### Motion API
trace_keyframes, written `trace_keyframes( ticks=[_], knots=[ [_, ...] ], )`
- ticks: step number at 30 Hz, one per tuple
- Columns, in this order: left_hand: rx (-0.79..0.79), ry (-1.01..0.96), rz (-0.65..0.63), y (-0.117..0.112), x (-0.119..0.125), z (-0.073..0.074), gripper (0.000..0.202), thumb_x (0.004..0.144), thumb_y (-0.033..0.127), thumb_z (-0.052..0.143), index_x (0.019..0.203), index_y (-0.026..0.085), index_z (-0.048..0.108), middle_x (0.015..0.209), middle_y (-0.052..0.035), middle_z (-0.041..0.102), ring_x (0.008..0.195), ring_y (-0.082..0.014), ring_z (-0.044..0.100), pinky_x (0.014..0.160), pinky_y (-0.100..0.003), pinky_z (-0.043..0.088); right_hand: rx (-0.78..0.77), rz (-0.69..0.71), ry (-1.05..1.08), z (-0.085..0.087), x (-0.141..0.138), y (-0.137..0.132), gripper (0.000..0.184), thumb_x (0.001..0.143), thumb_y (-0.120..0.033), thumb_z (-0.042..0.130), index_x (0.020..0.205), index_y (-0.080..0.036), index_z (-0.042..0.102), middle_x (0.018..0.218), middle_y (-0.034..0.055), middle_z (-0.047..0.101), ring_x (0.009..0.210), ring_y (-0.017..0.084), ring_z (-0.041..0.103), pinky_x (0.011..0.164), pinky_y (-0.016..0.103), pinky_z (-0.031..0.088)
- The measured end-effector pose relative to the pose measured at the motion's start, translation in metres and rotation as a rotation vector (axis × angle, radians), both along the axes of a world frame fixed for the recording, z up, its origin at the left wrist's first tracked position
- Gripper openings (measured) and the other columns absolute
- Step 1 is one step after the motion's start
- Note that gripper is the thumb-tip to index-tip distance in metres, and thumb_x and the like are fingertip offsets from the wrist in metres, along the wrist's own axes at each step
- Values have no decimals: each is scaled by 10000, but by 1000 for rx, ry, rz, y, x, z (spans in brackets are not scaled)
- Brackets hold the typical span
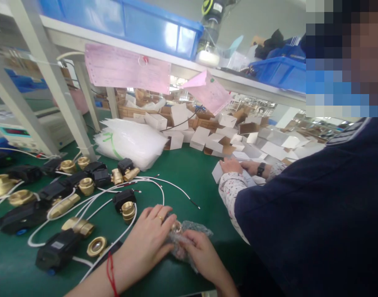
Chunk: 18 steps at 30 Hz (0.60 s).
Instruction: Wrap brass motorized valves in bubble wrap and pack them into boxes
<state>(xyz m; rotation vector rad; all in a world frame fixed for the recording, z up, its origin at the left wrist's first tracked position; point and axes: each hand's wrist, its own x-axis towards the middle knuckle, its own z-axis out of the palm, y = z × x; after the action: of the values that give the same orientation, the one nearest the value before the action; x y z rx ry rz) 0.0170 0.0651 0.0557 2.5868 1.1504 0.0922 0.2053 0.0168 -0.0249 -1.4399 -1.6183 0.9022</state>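
My left hand (147, 237), with a ring and a red cord at the wrist, curls over a brass fitting (176, 227), probably part of a motorized valve; most of it is hidden. Clear plastic bag (197, 227) material wraps around the fitting. Pinched between the thumb and fingers of my right hand (204, 253) is the near side of this bag. To the left lie several brass valves with black actuator boxes and white cables, among them a valve (128, 211) close to my left hand and a larger one (60, 247) nearer the front.
A stack of clear plastic bags (130, 142) lies behind the valves. White cardboard boxes (199, 138) pile up along the back of the green table (189, 177). At right, a co-worker's hands (232, 166) handle a white box. Overhead, a shelf carries blue bins (158, 31).
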Motion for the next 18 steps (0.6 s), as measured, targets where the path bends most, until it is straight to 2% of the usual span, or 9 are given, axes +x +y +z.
trace_keyframes(
  ticks=[2, 4, 6, 7, 9, 11, 12, 16, 18],
  knots=[
    [-17, 34, -26, 6, 8, -7, 693, 773, 255, 833, 1404, 198, 550, 1489, -157, 523, 1385, -405, 446, 1124, -594, 408, 80, -108, -49, -3, 1, 2, 253, 890, -211, 522, 681, -187, 662, 634, 16, 664, 591, 202, 628, 556, 275, 466],
    [-55, 14, 30, 13, 12, -14, 511, 808, 264, 794, 1283, 174, 628, 1332, -150, 623, 1270, -380, 542, 1046, -539, 479, 230, -310, -103, -4, 1, -3, 178, 886, -177, 539, 826, -171, 706, 809, 74, 720, 762, 256, 673, 692, 344, 512],
    [-118, -84, 122, 22, 10, -18, 258, 892, 309, 686, 1104, 162, 685, 1159, -125, 685, 1134, -332, 618, 985, -466, 504, 545, -499, -214, 0, -1, -11, 212, 925, -126, 554, 1050, -170, 720, 1061, 118, 737, 1013, 284, 677, 940, 420, 493],
    [-178, -153, 155, 26, 7, -19, 228, 910, 347, 645, 1037, 165, 694, 1095, -109, 704, 1076, -313, 642, 963, -437, 504, 719, -527, -294, 3, -3, -15, 281, 945, -96, 545, 1153, -191, 708, 1151, 106, 730, 1127, 273, 652, 1062, 436, 432],
    [-326, -300, 179, 35, 0, -19, 243, 899, 394, 598, 917, 172, 697, 962, -66, 729, 939, -272, 669, 871, -367, 503, 945, -421, -457, 12, -7, -19, 416, 972, -71, 520, 1325, -248, 651, 1266, 54, 711, 1300, 243, 576, 1231, 438, 251],
    [-495, -447, 158, 40, -6, -16, 299, 852, 460, 614, 827, 171, 686, 866, -36, 727, 839, -242, 656, 782, -318, 487, 864, -224, -476, 16, -10, -13, 457, 1028, -172, 494, 1472, -276, 535, 1406, 30, 637, 1436, 254, 449, 1290, 476, 67],
    [-593, -522, 156, 41, -6, -13, 346, 819, 508, 641, 818, 164, 683, 851, -33, 727, 817, -236, 645, 759, -307, 484, 746, -166, -381, 14, -12, -6, 442, 1065, -270, 466, 1507, -285, 494, 1465, 31, 588, 1463, 271, 412, 1292, 506, 55],
    [-910, -845, 259, 40, 10, 0, 588, 744, 651, 700, 1027, 135, 680, 992, -83, 739, 873, -255, 645, 792, -332, 522, 321, -130, 483, -6, -26, 23, 594, 1039, -675, 399, 1486, -302, 514, 1484, 80, 566, 1357, 327, 544, 1152, 539, 442],
    [-831, -939, 292, 38, 24, 8, 566, 803, 647, 633, 1064, 146, 664, 1026, -98, 727, 912, -266, 641, 828, -362, 528, 246, -172, 860, -13, -39, 31, 720, 912, -775, 581, 1441, -286, 552, 1443, 97, 599, 1315, 342, 581, 1113, 501, 498]
  ],
)
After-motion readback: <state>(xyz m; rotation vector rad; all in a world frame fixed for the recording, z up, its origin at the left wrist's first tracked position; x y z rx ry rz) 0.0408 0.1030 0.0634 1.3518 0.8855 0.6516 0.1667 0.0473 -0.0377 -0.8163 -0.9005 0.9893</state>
